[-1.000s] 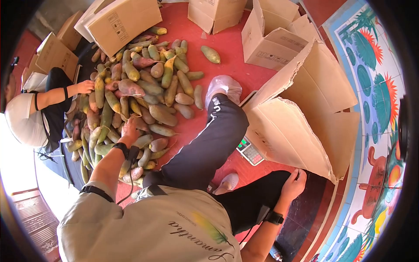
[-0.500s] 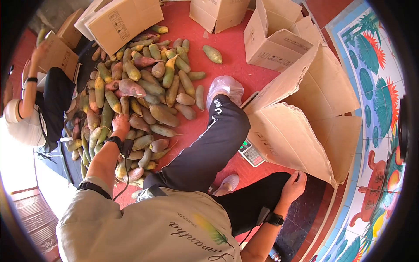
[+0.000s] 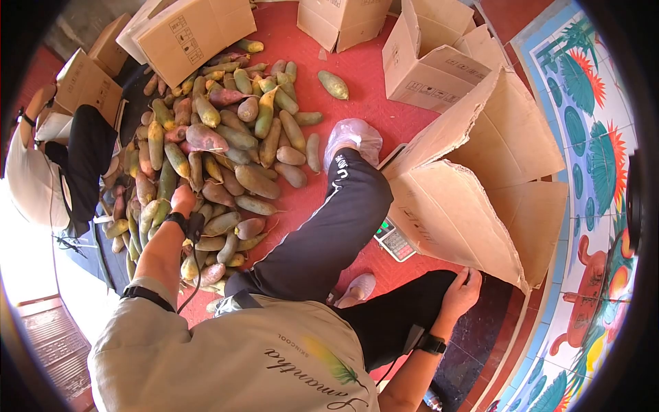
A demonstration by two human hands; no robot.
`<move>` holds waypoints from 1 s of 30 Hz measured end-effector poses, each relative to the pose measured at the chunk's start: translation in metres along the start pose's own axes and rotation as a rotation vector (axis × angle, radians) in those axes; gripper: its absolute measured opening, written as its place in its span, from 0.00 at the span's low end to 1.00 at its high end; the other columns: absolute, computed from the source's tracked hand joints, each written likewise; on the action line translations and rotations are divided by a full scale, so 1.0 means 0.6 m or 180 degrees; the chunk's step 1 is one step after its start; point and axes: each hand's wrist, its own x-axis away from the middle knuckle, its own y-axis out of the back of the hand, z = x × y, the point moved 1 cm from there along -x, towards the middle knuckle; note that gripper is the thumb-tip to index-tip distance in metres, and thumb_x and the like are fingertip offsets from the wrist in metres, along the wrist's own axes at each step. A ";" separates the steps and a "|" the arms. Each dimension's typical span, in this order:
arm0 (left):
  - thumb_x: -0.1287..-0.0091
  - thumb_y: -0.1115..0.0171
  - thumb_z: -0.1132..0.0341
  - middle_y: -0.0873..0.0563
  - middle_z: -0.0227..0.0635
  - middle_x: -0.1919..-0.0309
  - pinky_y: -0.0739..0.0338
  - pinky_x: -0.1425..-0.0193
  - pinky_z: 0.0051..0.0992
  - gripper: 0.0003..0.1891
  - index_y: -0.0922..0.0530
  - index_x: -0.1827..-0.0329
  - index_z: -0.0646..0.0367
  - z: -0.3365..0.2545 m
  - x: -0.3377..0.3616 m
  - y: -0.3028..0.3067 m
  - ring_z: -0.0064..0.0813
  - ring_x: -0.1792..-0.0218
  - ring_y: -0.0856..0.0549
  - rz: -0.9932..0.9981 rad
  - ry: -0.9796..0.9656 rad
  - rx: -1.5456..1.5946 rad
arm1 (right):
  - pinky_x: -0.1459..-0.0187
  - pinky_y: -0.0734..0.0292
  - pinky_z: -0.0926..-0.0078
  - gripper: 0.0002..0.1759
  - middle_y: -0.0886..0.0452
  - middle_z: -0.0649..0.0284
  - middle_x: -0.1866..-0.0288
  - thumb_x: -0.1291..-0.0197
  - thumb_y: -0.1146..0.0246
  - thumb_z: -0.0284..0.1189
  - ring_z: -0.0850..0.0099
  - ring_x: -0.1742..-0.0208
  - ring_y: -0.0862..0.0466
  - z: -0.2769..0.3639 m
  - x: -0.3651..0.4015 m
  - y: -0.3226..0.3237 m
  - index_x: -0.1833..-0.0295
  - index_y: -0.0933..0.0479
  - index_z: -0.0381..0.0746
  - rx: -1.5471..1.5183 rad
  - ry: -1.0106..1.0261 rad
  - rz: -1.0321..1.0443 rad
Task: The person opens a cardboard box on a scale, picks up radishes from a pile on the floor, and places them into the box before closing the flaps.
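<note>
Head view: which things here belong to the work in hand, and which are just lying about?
In hand:
- left hand on the fruit pile
- right hand on the knee, beside the torn open carton
- scale at the carton's base

Lying about:
- lone fruit
- closed carton
- far open carton
- another person

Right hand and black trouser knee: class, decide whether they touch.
Touching. Head view shows the right hand resting on the black trouser knee, no gap between them.
</note>
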 end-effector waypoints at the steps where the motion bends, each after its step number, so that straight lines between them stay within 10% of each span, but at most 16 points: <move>1: 0.38 0.45 0.69 0.17 0.50 0.52 0.23 0.46 0.38 0.14 0.21 0.50 0.60 -0.006 0.011 0.011 0.44 0.48 0.18 0.0005 -0.0033 -0.0070 | 0.60 0.26 0.61 0.08 0.22 0.50 0.63 0.37 0.43 0.25 0.51 0.61 0.21 0.000 0.001 0.001 0.56 0.24 0.33 -0.0005 -0.0018 0.0017; 12: 0.41 0.39 0.67 0.14 0.45 0.58 0.18 0.55 0.33 0.10 0.15 0.60 0.60 0.053 -0.075 -0.041 0.37 0.57 0.13 0.0488 -0.0970 -0.1249 | 0.57 0.26 0.60 0.07 0.21 0.48 0.59 0.39 0.43 0.24 0.50 0.58 0.21 -0.010 0.004 -0.006 0.58 0.25 0.32 -0.0059 0.0017 -0.0055; 16: 0.33 0.54 0.70 0.13 0.37 0.74 0.22 0.75 0.27 0.12 0.19 0.65 0.60 0.040 -0.055 0.033 0.30 0.73 0.13 0.0917 -0.3104 -0.1766 | 0.55 0.26 0.60 0.07 0.21 0.49 0.59 0.39 0.42 0.24 0.51 0.58 0.21 -0.014 0.003 -0.008 0.58 0.25 0.32 -0.0023 0.0057 -0.0065; 19: 0.36 0.50 0.68 0.24 0.28 0.84 0.35 0.82 0.22 0.06 0.25 0.68 0.57 -0.018 0.049 0.110 0.22 0.85 0.27 0.0774 -0.0967 0.3315 | 0.59 0.25 0.61 0.08 0.21 0.50 0.62 0.39 0.42 0.27 0.52 0.61 0.20 -0.002 0.001 -0.004 0.60 0.24 0.32 -0.0051 0.0068 -0.0210; 30: 0.37 0.54 0.70 0.27 0.26 0.82 0.34 0.78 0.20 0.06 0.27 0.67 0.55 -0.121 0.122 0.195 0.20 0.83 0.29 0.0541 -0.1432 0.4785 | 0.60 0.25 0.61 0.06 0.21 0.52 0.63 0.41 0.41 0.25 0.53 0.62 0.20 0.009 0.005 0.015 0.61 0.24 0.33 -0.0288 -0.0045 -0.0383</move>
